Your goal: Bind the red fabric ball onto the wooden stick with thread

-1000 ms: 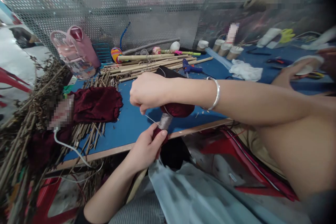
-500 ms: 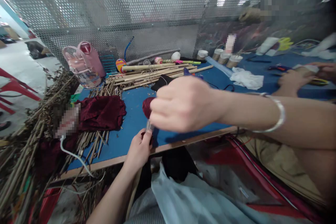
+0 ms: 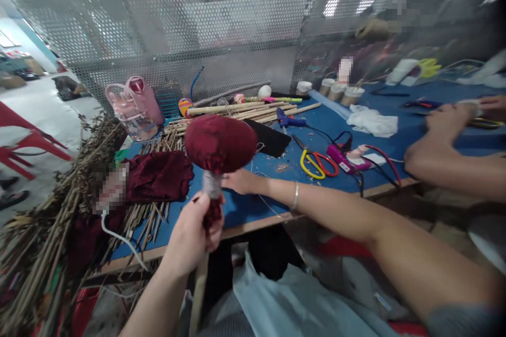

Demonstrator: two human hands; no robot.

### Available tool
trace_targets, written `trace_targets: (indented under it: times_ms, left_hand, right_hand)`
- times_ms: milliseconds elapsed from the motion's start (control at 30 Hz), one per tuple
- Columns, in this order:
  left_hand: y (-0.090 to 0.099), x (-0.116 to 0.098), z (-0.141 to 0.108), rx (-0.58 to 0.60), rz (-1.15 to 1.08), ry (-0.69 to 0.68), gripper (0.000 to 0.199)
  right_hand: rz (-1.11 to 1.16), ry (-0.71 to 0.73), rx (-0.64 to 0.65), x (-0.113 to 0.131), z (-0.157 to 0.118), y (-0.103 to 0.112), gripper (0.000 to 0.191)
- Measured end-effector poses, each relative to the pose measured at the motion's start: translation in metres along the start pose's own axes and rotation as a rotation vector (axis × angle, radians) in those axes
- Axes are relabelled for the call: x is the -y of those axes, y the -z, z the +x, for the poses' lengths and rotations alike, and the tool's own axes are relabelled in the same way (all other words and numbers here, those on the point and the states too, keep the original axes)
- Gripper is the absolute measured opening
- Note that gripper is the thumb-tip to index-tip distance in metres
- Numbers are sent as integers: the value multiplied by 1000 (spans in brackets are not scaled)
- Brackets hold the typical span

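My left hand (image 3: 193,229) is closed around the stick of a drum mallet (image 3: 220,143), just under its rounded head of dark red cloth. The head is up and tilted slightly. A grey wrapped band (image 3: 212,185) circles the neck, and gathered red cloth hangs below it through my fingers. My right hand (image 3: 241,181) is behind the mallet, close to the neck, with its fingers drawn together; their tips are partly hidden, so what they pinch does not show. A thin pale strand lies near that wrist.
Dark red cloth (image 3: 160,176) lies left over thin sticks. Scissors (image 3: 316,163), a blue glue gun (image 3: 290,119), a purple tool (image 3: 346,158) and black cloth (image 3: 271,137) lie right. Pink bottles (image 3: 136,108) stand at the back. A co-worker's hand (image 3: 448,118) works at the far right.
The mallet has risen into clear view with my left hand. My right hand has gone from in front of the mallet to behind its neck, lower down.
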State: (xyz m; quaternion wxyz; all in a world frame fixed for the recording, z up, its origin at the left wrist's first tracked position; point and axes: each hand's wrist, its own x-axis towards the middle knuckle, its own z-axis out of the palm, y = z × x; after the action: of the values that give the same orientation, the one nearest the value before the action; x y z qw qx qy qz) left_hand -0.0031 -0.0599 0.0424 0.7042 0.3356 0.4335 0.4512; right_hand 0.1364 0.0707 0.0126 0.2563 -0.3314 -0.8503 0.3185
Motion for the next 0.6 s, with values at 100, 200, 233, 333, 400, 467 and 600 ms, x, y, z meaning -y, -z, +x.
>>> trace_targets:
  times_ms: [100, 200, 233, 333, 400, 467, 600]
  left_hand:
    - [25, -9, 10, -201, -5, -69, 27]
    - [38, -7, 21, -281, 61, -148, 24]
    - [39, -3, 26, -288, 103, -170, 25]
    - [31, 15, 37, -253, 295, -243, 27]
    - [20, 29, 40, -189, 453, -265, 24]
    - [9, 41, 38, -107, 553, -184, 22]
    - [-4, 57, 33, -86, 601, -95, 34]
  right_hand:
    - [-50, -90, 70, -12, -27, 2, 29]
    - [-216, -83, 243, 2, -57, 15, 30]
    - [-293, -23, 305, 13, -65, 19, 30]
    - [-428, 218, 436, 50, -73, 32, 28]
    - [-395, 307, 469, 71, -61, 44, 25]
    - [-319, 344, 491, 84, -43, 56, 24]
    - [-438, 434, 512, 91, -13, 63, 21]
